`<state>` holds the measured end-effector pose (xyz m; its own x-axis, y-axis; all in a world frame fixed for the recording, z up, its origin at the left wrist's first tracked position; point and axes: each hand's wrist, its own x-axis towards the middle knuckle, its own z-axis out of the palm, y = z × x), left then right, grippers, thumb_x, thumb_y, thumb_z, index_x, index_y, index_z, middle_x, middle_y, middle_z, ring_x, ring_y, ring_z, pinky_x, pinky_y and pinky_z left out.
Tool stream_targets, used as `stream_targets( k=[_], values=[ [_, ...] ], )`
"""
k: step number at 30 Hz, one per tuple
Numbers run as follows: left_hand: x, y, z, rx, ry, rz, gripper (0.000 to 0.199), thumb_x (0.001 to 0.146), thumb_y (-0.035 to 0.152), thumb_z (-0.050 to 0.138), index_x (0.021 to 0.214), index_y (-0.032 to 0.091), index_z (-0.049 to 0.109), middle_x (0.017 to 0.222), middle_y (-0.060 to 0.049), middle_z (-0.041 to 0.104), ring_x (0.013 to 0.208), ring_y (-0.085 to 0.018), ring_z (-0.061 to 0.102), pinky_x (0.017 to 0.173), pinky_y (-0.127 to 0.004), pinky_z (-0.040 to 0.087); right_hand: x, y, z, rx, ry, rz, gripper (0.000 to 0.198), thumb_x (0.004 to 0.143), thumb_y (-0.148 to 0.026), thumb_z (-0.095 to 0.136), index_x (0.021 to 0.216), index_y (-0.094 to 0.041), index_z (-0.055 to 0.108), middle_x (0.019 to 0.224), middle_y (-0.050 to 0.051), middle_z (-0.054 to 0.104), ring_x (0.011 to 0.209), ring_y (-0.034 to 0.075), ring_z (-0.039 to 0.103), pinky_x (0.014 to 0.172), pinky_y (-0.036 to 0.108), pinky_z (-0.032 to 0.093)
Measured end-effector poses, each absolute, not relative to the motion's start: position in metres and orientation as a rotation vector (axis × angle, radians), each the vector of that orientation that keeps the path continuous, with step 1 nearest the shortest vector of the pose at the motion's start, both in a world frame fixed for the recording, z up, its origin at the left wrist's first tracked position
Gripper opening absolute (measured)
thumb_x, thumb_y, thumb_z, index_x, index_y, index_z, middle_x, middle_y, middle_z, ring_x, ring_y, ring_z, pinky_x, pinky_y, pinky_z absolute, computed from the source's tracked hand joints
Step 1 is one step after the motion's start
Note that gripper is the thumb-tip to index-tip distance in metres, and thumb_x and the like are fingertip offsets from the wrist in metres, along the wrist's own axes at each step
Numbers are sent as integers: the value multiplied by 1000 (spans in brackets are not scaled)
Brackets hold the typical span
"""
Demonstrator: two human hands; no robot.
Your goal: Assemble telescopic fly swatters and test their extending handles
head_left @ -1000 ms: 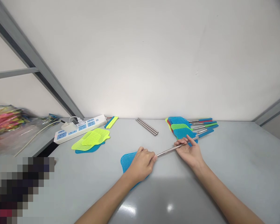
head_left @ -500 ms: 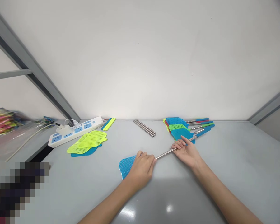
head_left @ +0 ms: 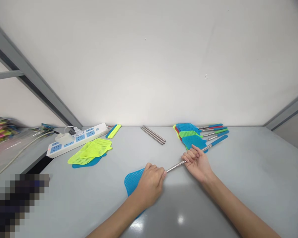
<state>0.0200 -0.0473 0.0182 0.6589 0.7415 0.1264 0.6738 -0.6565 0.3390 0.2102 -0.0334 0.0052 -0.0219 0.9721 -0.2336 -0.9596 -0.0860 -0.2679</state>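
Observation:
A blue fly swatter (head_left: 133, 181) lies across the front of the table, mesh head at left and blue grip at upper right. Around the neck, where the head meets the metal rod, my left hand (head_left: 152, 182) is closed; it covers part of the mesh. Farther up the rod, my right hand (head_left: 196, 162) has its fingers curled round the metal, palm turned up. Just beyond that hand rests a pile of fly swatters (head_left: 192, 138) with blue, green and red heads and metal rods.
Several metal rods (head_left: 153, 135) lie at the back middle. To the left are loose mesh heads (head_left: 90, 152), yellow-green and blue, and thin handle grips (head_left: 115, 131). A power strip (head_left: 76, 141) with plugs sits behind them. Plastic-wrapped colourful goods (head_left: 5, 130) are at far left.
The swatter's head has turned a little, so more of its blue mesh shows below my left arm. Both hands keep their hold. The view has shifted slightly.

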Motion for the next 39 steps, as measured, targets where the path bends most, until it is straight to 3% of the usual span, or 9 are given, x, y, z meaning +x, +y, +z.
stream_targets(
  k=[39],
  values=[
    [18, -52, 28, 2518, 1105, 398, 32, 87, 18, 23, 56, 18, 32, 52, 3, 38, 54, -12, 36, 66, -28, 33, 182, -50, 9, -464, -13, 1466, 46, 74, -20, 47, 48, -19, 9, 39, -7, 7, 36, 9, 9, 34, 22, 24]
  ],
)
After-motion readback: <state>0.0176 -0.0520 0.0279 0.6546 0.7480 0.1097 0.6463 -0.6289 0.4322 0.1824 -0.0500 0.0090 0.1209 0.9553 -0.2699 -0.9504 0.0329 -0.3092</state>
